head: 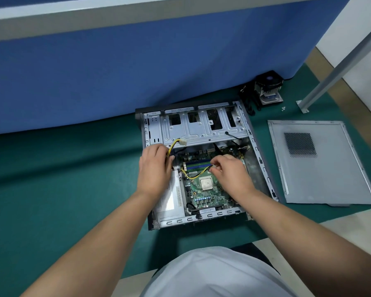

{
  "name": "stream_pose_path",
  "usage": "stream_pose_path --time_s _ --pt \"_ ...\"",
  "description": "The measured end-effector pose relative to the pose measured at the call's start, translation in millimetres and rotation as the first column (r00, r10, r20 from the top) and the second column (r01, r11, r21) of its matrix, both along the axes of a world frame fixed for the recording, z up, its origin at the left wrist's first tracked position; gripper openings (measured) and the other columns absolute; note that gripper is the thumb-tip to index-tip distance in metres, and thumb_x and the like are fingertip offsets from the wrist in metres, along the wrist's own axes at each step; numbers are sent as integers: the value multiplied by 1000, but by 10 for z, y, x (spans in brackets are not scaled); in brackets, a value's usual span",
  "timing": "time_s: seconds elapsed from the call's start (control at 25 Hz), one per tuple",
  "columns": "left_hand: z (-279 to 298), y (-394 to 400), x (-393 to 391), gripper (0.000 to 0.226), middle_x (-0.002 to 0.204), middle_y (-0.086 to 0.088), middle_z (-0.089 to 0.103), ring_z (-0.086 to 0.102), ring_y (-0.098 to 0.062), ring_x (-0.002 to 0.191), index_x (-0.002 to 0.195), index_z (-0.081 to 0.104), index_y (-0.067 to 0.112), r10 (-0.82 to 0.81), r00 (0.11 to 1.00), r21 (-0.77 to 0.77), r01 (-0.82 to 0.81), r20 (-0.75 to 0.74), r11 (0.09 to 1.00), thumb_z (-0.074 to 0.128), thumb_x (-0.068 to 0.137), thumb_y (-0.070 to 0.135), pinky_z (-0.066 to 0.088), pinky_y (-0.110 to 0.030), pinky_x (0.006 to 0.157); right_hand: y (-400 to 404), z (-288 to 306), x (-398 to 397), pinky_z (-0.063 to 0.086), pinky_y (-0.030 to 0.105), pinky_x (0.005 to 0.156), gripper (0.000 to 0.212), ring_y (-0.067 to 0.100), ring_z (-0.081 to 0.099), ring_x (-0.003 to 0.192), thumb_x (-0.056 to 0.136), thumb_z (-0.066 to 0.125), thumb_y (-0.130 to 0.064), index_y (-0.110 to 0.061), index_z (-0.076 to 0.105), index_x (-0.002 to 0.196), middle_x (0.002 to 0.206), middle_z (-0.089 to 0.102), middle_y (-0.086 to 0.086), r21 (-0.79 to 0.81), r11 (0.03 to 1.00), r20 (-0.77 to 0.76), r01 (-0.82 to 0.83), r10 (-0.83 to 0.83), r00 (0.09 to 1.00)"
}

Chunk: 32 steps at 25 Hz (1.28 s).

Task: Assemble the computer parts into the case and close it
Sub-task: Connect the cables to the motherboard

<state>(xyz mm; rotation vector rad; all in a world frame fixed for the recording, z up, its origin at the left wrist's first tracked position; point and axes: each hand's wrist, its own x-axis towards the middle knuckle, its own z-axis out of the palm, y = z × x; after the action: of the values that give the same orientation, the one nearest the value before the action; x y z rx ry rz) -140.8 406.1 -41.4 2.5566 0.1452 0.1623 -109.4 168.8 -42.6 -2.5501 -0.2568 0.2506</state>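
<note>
While lying open on green mat (73,179) near its far edge, case (263,168) showed motherboard (204,198) inside w/ CPU (206,183) bare. Left hand (154,170) curled round yellow-black cables (172,146) by case's left wall, white connector (183,142) sticking up. Right hand (229,171) pinched small plug (211,166) of second yellow cable over RAM slots (198,164). Side panel (321,168) lay flat right of case; cooler fan (268,86) at mat's far right corner.

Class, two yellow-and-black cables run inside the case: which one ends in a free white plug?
The upper cable, held by the left hand; its white plug lies unconnected on the drive bay.
</note>
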Motion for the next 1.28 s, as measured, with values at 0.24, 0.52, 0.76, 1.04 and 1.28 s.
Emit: stream_pose_path --time_s 0.24,0.52,0.76,1.04,1.28 --pt "-71 5 77 24 137 -1 60 49 -24 133 123 62 13 1 1000 89 -2 8 996 56 104 25 32 -40 115 27 -41 -3 56 24 84 24 1 60 78 92 73 -19 -15 70 116 100 62 -6 44 999 4 17 -17 1000" --pt "-183 0 105 25 146 5 57 42 -18 144 126 61 20 -34 999 173 29 28 985 50 106 29 23 -41 120 3 -185 38 44 3 69 16 -6 59 73 91 72 -15 -16 71 107 97 64 -7 103 992 -19 68 -67 998" --pt "-209 -42 116 36 155 9 49 33 -16 151 140 51 23 -87 996 274 88 -14 958 40 107 31 18 -45 126 -70 -350 111 44 4 67 14 -4 58 71 89 75 -14 -17 79 103 89 66 -9 109 990 -29 91 -89 996" --pt "-281 -33 116 36 151 11 54 30 -14 152 143 45 28 -77 997 310 76 -10 948 38 108 33 17 -44 126 -100 -601 516 38 3 52 17 -4 58 67 86 76 -9 -24 77 93 78 68 -11 65 996 -110 63 -56 992" --pt "-327 -32 127 32 144 13 59 30 -10 151 139 44 32 -57 998 328 52 6 943 37 108 34 19 -42 124 -13 -809 903 33 11 44 5 13 59 67 91 75 -23 -18 75 95 82 68 0 -101 992 -62 -82 76 995"
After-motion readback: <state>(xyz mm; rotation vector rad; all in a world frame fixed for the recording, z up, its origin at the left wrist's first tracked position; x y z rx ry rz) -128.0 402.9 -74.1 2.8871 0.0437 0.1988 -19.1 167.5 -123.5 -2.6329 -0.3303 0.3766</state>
